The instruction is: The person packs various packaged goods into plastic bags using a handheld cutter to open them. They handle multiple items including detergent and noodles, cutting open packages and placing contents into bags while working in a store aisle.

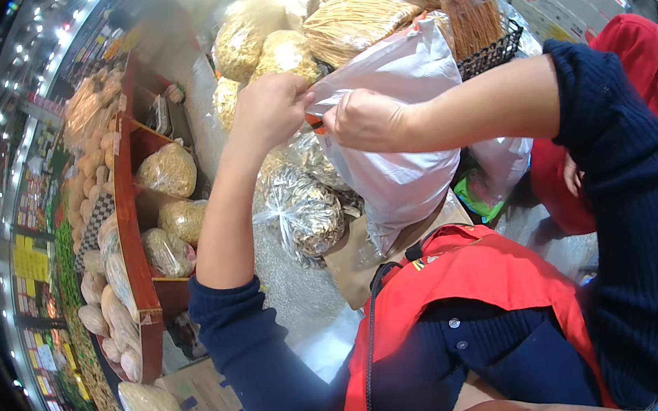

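Observation:
A white plastic bag (405,155) hangs in front of my chest, full and bulging. My left hand (272,106) pinches its top edge on the left. My right hand (364,119) grips the same top edge just to the right, and the two hands almost touch. Both forearms are bare, with dark blue sleeves pushed up. I wear a red apron (468,270) over the blue sweater.
Clear bags of dried noodles and pale dried goods (360,21) fill a black wire basket (495,49) behind the bag. A red wooden shelf (135,229) at left holds more clear bags. A person in red (647,84) stands at right. A cardboard box (360,259) sits below.

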Tool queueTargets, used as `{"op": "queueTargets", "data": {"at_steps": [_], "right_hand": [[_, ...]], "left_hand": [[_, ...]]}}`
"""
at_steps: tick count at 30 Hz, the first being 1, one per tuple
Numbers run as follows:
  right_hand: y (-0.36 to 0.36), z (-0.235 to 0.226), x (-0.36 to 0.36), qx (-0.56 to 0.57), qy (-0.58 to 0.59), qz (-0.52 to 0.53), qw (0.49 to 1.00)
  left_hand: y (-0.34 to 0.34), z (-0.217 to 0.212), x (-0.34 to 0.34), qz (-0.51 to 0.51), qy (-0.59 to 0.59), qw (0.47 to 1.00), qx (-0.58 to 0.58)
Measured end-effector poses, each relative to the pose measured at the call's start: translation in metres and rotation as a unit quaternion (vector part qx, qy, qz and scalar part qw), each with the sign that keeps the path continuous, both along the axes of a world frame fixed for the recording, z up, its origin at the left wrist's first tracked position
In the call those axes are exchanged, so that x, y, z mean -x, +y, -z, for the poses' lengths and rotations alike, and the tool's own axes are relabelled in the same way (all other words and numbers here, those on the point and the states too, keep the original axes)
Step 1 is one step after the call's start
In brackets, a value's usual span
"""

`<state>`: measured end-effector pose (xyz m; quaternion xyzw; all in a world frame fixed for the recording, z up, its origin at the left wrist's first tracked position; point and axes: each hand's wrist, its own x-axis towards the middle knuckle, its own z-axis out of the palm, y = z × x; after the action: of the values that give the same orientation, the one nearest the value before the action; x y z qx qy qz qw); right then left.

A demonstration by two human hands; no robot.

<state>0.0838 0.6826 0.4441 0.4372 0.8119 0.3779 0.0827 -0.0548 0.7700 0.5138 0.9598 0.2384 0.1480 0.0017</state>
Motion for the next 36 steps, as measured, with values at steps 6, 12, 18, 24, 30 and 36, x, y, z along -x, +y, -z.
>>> {"op": "queueTargets", "data": {"at_steps": [6,12,18,24,30,36], "right_hand": [[-0.017,-0.042,-0.104,0.012,-0.1,0.069,0.993],[-0.062,-0.054,-0.178,0.044,0.038,0.148,0.987],[-0.062,-0.029,-0.138,0.038,0.079,0.085,0.992],[-0.049,-0.073,-0.161,0.111,0.054,0.317,0.941],[-0.101,-0.091,-0.222,0.0,0.234,0.297,0.926],[-0.001,-0.032,-0.146,-0.071,0.46,0.145,0.873]], "left_hand": [[0.026,0.005,0.011,0.045,-0.013,0.999,0.012],[0.061,0.001,0.019,0.015,0.032,0.998,0.053],[0.026,0.006,-0.023,-0.027,-0.03,0.997,-0.068],[0.033,0.014,-0.066,-0.018,0.031,0.984,-0.177],[0.013,0.03,-0.084,-0.045,-0.136,0.957,-0.252],[-0.054,0.04,-0.126,-0.138,0.029,0.989,-0.043]]}}
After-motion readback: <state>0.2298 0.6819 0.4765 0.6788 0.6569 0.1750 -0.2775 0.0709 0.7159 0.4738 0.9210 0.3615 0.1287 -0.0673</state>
